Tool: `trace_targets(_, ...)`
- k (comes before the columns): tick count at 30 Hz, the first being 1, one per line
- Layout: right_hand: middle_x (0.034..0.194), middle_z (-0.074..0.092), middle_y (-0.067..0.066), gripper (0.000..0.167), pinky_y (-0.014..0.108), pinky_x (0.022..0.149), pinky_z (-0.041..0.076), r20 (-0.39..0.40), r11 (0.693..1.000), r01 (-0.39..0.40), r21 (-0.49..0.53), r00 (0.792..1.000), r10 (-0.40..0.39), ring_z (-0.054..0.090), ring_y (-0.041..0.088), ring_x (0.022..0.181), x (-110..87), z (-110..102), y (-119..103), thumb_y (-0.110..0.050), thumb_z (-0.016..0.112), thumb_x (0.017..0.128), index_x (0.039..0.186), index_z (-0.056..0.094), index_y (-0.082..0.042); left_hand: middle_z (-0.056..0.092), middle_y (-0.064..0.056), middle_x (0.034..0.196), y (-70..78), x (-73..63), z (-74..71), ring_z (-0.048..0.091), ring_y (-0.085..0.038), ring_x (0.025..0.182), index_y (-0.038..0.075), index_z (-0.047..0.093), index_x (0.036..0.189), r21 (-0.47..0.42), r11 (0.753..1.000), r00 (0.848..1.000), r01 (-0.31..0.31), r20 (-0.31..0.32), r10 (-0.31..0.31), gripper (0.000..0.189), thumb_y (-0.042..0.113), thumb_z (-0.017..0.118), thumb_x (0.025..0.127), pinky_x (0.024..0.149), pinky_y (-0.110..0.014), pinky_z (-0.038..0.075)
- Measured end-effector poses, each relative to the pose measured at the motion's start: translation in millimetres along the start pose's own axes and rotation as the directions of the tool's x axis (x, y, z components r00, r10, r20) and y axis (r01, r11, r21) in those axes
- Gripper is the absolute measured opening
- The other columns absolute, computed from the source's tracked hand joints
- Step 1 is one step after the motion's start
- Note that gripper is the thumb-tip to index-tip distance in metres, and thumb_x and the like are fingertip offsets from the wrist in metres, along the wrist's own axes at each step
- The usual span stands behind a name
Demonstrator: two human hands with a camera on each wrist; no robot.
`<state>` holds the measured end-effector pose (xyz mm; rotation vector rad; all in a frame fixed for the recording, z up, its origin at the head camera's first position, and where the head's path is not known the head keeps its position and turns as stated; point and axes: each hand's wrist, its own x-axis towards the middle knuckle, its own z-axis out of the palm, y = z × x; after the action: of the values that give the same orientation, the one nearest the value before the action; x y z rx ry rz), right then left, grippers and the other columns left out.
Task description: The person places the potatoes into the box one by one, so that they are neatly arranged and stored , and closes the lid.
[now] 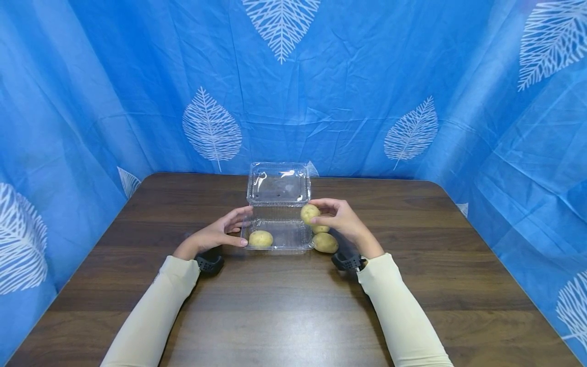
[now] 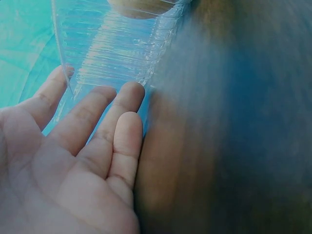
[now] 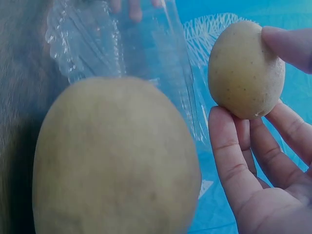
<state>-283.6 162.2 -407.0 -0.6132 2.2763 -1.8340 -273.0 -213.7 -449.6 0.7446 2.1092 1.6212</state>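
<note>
A clear plastic clamshell box (image 1: 285, 233) stands on the table with its lid raised at the back. One potato (image 1: 260, 238) lies inside, at the front left. My left hand (image 1: 217, 230) rests against the box's left side, thumb by the front corner and the other fingers fairly straight. In the left wrist view, fingertips (image 2: 130, 92) touch the ribbed wall. Between thumb and fingers, my right hand (image 1: 341, 219) pinches a potato (image 3: 246, 70) above the box's right edge. Below that hand, another potato (image 1: 325, 243) lies beside the box, with one more (image 1: 321, 229) partly hidden behind it.
The brown wooden table (image 1: 293, 306) extends in front of the box and to both sides. A blue curtain (image 1: 321, 102) with white leaf prints hangs behind and around it. Dark bands (image 1: 348, 261) are on both wrists.
</note>
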Motion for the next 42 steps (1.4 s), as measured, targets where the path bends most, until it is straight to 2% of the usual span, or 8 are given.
trace_targets(17, 0.115, 0.076, 0.01, 0.051, 0.024, 0.084, 0.059, 0.023, 1.0, -0.011, 0.014, 1.0, 0.011, 0.069, 0.016, 0.099, 3.3, 15, -6, 0.002, 0.077, 0.091, 0.139, 0.064, 0.013, 0.018, -0.03, 0.175, 0.9, -0.7, 0.1, 0.025, -0.054, 0.158, -0.003, 0.018, 0.169, -0.002, 1.0, 1.0, 0.009, -0.008, -0.009, 0.102, 0.019, 0.083, 0.095, 0.127, -0.069, 0.021)
trace_targets(33, 0.126, 0.074, 0.02, 0.054, 0.025, 0.088, 0.058, -0.007, 1.0, -0.031, 0.007, 0.999, 0.031, 0.069, 0.017, 0.103, 9.4, 31, -8, 0.001, 0.079, 0.09, 0.14, 0.064, 0.01, 0.016, -0.029, 0.176, 2.7, -0.6, -0.5, 0.024, -0.054, 0.158, -0.003, 0.017, 0.169, -0.011, 1.0, 1.0, 0.01, -0.005, -0.01, 0.102, 0.019, 0.083, 0.095, 0.127, -0.069, 0.02)
trace_targets(42, 0.128, 0.072, 0.023, 0.052, 0.025, 0.09, 0.059, -0.006, 1.0, -0.019, 0.025, 1.0, 0.019, 0.07, 0.016, 0.102, 12.5, 38, -7, 0.005, 0.078, 0.089, 0.139, 0.064, 0.013, 0.016, -0.028, 0.176, 2.1, -0.4, 0.3, 0.024, -0.053, 0.159, -0.002, 0.018, 0.17, -0.006, 1.0, 1.0, 0.011, -0.007, -0.011, 0.102, 0.019, 0.083, 0.095, 0.127, -0.069, 0.02)
